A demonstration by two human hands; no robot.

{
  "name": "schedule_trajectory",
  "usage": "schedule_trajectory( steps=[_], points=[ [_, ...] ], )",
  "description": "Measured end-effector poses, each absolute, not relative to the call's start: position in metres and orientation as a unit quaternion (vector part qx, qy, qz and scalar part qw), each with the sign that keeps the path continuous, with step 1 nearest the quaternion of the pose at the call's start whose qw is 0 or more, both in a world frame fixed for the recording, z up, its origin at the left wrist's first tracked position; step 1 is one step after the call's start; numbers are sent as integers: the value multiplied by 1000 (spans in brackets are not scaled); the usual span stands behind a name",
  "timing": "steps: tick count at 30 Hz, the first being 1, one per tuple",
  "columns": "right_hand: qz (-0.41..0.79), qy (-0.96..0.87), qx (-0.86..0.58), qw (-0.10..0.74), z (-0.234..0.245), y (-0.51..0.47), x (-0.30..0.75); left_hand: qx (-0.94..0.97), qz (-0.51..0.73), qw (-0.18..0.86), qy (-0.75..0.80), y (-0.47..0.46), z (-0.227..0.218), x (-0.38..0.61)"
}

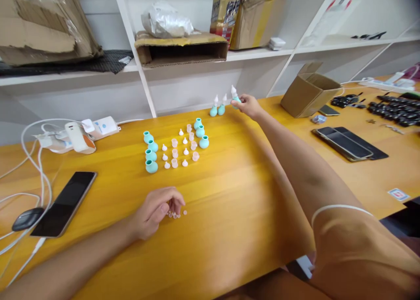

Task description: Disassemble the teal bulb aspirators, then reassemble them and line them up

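Observation:
My right hand (248, 105) grips a nasal aspirator (234, 92) with a teal bulb and white tip, held upright near the table's back edge. Just left of it stand two similar aspirators, one (214, 106) beside the other (222, 105). My left hand (160, 210) rests on the table with curled fingers over several small clear discs (175, 215); whether it pinches one is hidden. Beyond it are rows of open teal bulbs (151, 166), white nozzle tips (185, 163) and clear pinkish cups (174, 163). More teal bulbs (204, 142) line the right side.
A phone (65, 203), a mouse (28, 219) and white cables lie at left. On the right are an open cardboard box (308, 92), a dark phone (348, 143) and black parts (393, 109). Shelves (262, 54) with boxes rise behind the table.

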State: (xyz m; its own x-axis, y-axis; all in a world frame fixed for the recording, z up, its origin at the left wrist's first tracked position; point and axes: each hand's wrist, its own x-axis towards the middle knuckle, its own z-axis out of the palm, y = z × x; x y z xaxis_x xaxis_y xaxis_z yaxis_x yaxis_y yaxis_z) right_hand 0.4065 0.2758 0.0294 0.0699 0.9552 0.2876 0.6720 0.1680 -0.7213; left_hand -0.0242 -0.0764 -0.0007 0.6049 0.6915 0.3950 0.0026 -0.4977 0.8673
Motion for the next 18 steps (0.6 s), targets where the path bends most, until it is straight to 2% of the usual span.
schedule_trajectory(
  steps=[18],
  points=[
    [138, -678, -634, 345, -19, 319, 419, 799, 336, 450, 213, -74, 7, -23]
  ],
)
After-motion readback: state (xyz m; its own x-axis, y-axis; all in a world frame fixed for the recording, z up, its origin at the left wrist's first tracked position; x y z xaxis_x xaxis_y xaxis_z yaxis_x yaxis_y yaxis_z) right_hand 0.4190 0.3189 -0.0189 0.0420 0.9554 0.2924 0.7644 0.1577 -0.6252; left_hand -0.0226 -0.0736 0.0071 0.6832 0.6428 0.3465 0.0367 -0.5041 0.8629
